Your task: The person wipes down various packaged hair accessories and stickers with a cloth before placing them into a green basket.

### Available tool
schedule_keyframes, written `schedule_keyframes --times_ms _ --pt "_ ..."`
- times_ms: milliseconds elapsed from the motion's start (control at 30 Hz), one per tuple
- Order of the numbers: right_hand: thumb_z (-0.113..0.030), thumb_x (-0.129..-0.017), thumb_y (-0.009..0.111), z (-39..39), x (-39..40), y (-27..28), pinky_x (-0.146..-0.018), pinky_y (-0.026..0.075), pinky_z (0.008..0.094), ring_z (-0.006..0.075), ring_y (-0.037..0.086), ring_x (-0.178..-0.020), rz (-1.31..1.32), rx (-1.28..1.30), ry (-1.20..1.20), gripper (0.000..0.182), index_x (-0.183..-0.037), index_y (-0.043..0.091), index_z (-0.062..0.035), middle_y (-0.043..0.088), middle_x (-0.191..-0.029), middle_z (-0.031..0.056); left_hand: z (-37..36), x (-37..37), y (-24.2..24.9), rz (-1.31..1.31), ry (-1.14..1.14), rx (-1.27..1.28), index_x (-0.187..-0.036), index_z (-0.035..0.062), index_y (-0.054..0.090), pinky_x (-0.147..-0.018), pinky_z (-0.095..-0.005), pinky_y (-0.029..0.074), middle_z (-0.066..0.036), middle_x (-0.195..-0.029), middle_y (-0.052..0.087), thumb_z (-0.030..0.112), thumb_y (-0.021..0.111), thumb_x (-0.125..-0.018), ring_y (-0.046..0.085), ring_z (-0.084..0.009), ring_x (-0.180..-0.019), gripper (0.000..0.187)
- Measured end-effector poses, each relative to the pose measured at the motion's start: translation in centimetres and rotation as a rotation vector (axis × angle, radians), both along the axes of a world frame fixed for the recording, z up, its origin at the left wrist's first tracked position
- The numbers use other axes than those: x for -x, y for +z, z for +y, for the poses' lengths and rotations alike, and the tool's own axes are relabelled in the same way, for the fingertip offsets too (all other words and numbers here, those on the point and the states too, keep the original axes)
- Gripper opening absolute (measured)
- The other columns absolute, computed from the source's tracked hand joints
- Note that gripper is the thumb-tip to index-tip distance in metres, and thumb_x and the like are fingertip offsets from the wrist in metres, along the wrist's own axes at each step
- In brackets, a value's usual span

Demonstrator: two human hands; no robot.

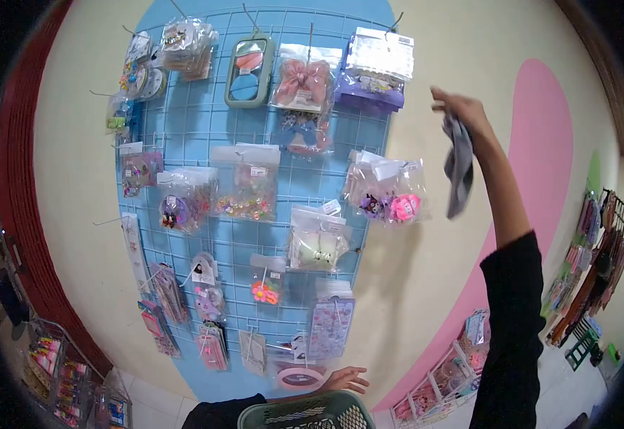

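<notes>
Raised at the upper right, my right hand (467, 118) is closed around a grey cloth (459, 171) that dangles beside the cream wall, slightly blurred. Low in the view, my left hand (345, 380) has its fingers stretched out and holds nothing. The left forearm passes behind the rim of a green plastic basket (255, 413), just below that hand. Close to the left hand hangs a packet with a pink oval ring (300, 379). To the left of the right hand hang a white and purple pack (376, 68) and bagged hair ties with a pink fluffy piece (403, 207).
A pale wire grid (237, 243) on the wall carries several bagged accessories on hooks. A white rack (437, 386) with pink goods stands at lower right, another rack (62, 375) at lower left. Belts and other goods (594, 279) hang at far right.
</notes>
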State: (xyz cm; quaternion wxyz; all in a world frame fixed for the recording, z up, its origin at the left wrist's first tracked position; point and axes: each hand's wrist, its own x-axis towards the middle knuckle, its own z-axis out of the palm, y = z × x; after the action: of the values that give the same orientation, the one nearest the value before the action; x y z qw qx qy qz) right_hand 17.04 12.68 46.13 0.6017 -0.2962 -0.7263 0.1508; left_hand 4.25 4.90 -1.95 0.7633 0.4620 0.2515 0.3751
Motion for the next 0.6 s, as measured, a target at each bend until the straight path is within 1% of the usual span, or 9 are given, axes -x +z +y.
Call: schedule_keyframes --times_ms 67,200,267,300,367,433,500,567,600 --pt "-0.034 -0.059 0.064 0.1 2.3 2.0 -0.044 0.036 0.0174 0.0065 0.042 -0.047 0.027 0.009 0.065 0.046 -0.081 0.054 0.0047 0.053 -0.068 0.0086 0.2 0.5 0.2 -0.006 -0.034 -0.039 -0.113 0.0042 0.029 -0.069 -0.0319 0.042 -0.016 -0.096 0.046 0.03 0.036 -0.08 0.05 -0.0236 -0.083 0.042" --pt "-0.03 -0.058 0.065 2.2 4.9 4.5 -0.042 0.035 0.0167 0.007 0.044 -0.046 0.004 0.085 0.041 0.041 -0.08 0.054 0.0027 0.053 -0.066 0.0079 0.1 2.4 0.7 -0.001 -0.051 -0.075 -0.113 0.0046 0.029 -0.07 -0.03 0.041 -0.015 -0.096 0.047 0.027 0.035 -0.081 0.05 -0.0216 -0.084 0.039" --pt "-0.025 -0.06 0.064 1.4 5.8 5.0 -0.038 0.035 0.0167 0.0062 0.044 -0.044 0.056 0.154 0.097 0.032 -0.078 0.054 -0.0001 0.053 -0.064 0.0058 -0.1 3.9 1.0 0.002 -0.046 -0.119 -0.113 0.0045 0.03 -0.071 -0.0295 0.041 -0.015 -0.096 0.047 0.026 0.035 -0.081 0.05 -0.0212 -0.084 0.038" --pt "-0.025 -0.06 0.064 1.2 6.0 5.3 -0.038 0.035 0.0167 0.0062 0.044 -0.044 0.056 0.148 0.088 0.032 -0.078 0.054 -0.0001 0.053 -0.064 0.0058 -0.2 4.5 0.9 -0.008 -0.032 -0.147 -0.112 0.0044 0.031 -0.071 -0.029 0.041 -0.015 -0.096 0.047 0.024 0.034 -0.081 0.05 -0.0208 -0.084 0.037" --pt "-0.02 -0.062 0.063 0.6 5.6 5.8 -0.036 0.034 0.016 0.0049 0.044 -0.042 0.026 0.272 0.187 0.024 -0.076 0.054 -0.0021 0.054 -0.066 0.0039 -0.2 5.7 0.8 -0.033 -0.034 -0.11 -0.112 0.004 0.031 -0.07 -0.0288 0.041 -0.015 -0.095 0.047 0.023 0.035 -0.081 0.05 -0.0203 -0.083 0.037" --pt "-0.018 -0.063 0.061 -1.3 5.4 5.8 -0.035 0.034 0.0135 0.0045 0.047 -0.046 0.082 0.259 0.254 0.023 -0.078 0.053 -0.0018 0.054 -0.074 0.004 -0.3 6.6 1.3 -0.124 -0.083 -0.131 -0.112 0.0037 0.031 -0.07 -0.0287 0.041 -0.015 -0.095 0.047 0.023 0.036 -0.081 0.05 -0.02 -0.082 0.037" --pt "-0.019 -0.064 0.06 -1.4 4.7 7.1 -0.034 0.034 0.0137 0.004 0.047 -0.045 0.068 0.231 0.279 0.024 -0.08 0.053 -0.0022 0.054 -0.075 0.0039 -0.2 7.2 1.4 -0.119 -0.118 -0.132 -0.111 0.0038 0.031 -0.07 -0.0287 0.041 -0.015 -0.095 0.047 0.023 0.036 -0.081 0.05 -0.0199 -0.082 0.037" --pt "-0.016 -0.066 0.058 -3.4 4.1 7.9 -0.031 0.033 0.0111 0.0032 0.041 -0.035 0.105 0.165 0.224 0.019 -0.08 0.054 -0.0037 0.056 -0.071 0.005 -0.3 7.6 1.4 -0.114 -0.157 -0.131 -0.111 0.0038 0.031 -0.07 -0.0288 0.041 -0.015 -0.094 0.047 0.023 0.036 -0.081 0.05 -0.0198 -0.082 0.037" --pt "-0.016 -0.067 0.056 -5.0 3.9 8.1 -0.032 0.034 0.0117 0.0037 0.042 -0.036 0.015 0.167 0.178 0.02 -0.082 0.054 -0.0031 0.057 -0.074 0.006 -0.3 7.7 1.4 -0.108 -0.178 -0.12 -0.111 0.0039 0.031 -0.069 -0.0287 0.041 -0.015 -0.095 0.047 0.024 0.036 -0.081 0.05 -0.0198 -0.083 0.037"
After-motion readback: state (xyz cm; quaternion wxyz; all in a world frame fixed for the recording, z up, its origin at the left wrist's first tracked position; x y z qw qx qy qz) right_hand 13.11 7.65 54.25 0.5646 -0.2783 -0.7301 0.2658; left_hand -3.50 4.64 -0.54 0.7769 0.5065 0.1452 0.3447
